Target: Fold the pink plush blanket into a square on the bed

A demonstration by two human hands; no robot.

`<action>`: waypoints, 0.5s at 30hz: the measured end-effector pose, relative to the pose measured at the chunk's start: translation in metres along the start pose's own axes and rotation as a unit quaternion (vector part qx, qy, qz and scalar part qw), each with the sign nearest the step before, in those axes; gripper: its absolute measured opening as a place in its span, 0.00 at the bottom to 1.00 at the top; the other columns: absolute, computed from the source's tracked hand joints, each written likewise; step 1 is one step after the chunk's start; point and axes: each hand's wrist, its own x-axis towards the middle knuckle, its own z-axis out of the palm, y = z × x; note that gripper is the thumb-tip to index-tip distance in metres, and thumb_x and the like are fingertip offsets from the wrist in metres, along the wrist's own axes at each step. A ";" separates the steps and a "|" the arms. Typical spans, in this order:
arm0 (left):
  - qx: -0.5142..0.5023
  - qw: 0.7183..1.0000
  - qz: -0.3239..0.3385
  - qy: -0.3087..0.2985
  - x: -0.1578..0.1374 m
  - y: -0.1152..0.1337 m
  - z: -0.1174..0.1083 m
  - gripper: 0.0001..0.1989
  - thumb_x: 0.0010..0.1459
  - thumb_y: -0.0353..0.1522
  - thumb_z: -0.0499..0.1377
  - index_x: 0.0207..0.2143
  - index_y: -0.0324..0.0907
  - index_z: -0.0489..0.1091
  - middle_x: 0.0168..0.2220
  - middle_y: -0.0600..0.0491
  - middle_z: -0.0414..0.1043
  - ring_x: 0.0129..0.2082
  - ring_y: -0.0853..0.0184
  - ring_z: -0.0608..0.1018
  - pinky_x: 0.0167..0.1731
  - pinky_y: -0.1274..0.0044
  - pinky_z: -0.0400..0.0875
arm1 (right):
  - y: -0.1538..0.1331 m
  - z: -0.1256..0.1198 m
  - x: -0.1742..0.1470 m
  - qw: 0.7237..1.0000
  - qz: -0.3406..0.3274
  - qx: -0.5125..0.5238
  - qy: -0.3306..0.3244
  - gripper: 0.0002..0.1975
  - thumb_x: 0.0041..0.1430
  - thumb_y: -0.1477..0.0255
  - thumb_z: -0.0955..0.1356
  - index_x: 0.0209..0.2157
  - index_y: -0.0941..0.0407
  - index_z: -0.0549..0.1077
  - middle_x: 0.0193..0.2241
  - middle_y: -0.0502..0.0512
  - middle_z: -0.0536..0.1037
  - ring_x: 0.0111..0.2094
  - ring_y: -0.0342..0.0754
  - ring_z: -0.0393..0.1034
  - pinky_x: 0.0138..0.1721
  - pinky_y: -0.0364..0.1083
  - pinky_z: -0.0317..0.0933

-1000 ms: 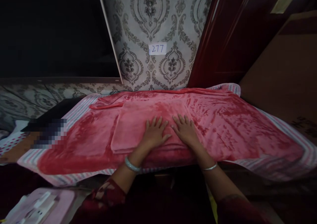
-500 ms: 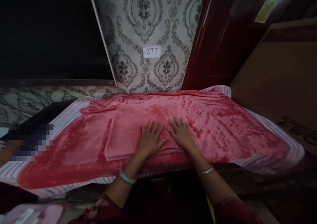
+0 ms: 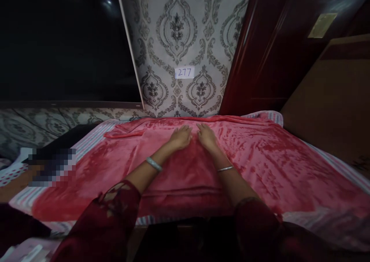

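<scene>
A folded pink plush blanket [image 3: 185,169] lies on a wider spread of the same pink plush cloth [image 3: 260,154], which has a striped border. Near the far edge of the folded blanket, my left hand [image 3: 182,136] rests with its fingers stretched forward, a pale bangle on that wrist. My right hand [image 3: 206,136] lies just beside it, fingers also stretched forward and a thin silver bangle on the wrist. Both palms face down on the plush, and neither hand grips it. My forearms cover parts of the folded blanket's sides.
A large dark television screen [image 3: 66,46] stands at the back left. Behind the cloth is patterned wallpaper with a paper label [image 3: 184,72] reading 277. A dark red wooden panel [image 3: 260,61] and a big cardboard box [image 3: 332,96] border the right side.
Both hands have slid forward over the folded blanket, from its near half to its far edge. They have come closer together, and the spread fingers have drawn in. The view has shifted slightly.
</scene>
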 end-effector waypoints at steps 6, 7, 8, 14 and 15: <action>0.043 0.999 -0.013 0.007 0.015 -0.007 0.065 0.28 0.72 0.40 0.43 0.71 0.44 0.57 0.73 0.45 0.54 0.74 0.56 0.55 0.71 0.54 0.47 | 0.006 0.043 -0.021 0.999 0.014 -0.041 -0.024 0.26 0.73 0.67 0.56 0.69 0.49 0.64 0.70 0.56 0.62 0.70 0.59 0.52 0.67 0.63 0.50; 0.044 0.999 -0.012 0.014 0.012 -0.007 0.072 0.28 0.73 0.40 0.42 0.71 0.44 0.57 0.73 0.45 0.55 0.73 0.57 0.56 0.71 0.54 0.47 | 0.008 0.046 -0.022 0.999 0.015 -0.039 -0.020 0.27 0.73 0.67 0.56 0.69 0.49 0.64 0.70 0.56 0.62 0.71 0.59 0.52 0.67 0.63 0.50; 0.044 0.999 -0.013 0.017 0.010 -0.007 0.076 0.28 0.73 0.40 0.42 0.71 0.45 0.57 0.73 0.46 0.55 0.73 0.57 0.56 0.71 0.55 0.47 | 0.008 0.048 -0.023 0.999 0.013 -0.036 -0.018 0.27 0.72 0.67 0.56 0.69 0.49 0.64 0.70 0.56 0.62 0.71 0.59 0.52 0.67 0.63 0.50; 0.039 0.998 -0.047 -0.022 0.001 -0.032 0.052 0.31 0.71 0.47 0.47 0.71 0.48 0.58 0.74 0.46 0.51 0.74 0.52 0.54 0.71 0.54 0.46 | 0.010 0.046 -0.020 0.999 0.011 -0.026 -0.024 0.28 0.72 0.67 0.55 0.69 0.51 0.64 0.71 0.56 0.61 0.71 0.59 0.51 0.67 0.64 0.49; 0.041 0.997 -0.067 -0.028 -0.004 -0.044 0.045 0.31 0.71 0.48 0.47 0.71 0.48 0.58 0.74 0.46 0.50 0.74 0.51 0.54 0.71 0.53 0.46 | 0.010 0.046 -0.019 0.999 0.012 -0.026 -0.022 0.28 0.72 0.67 0.55 0.69 0.50 0.64 0.71 0.56 0.61 0.71 0.59 0.51 0.67 0.63 0.49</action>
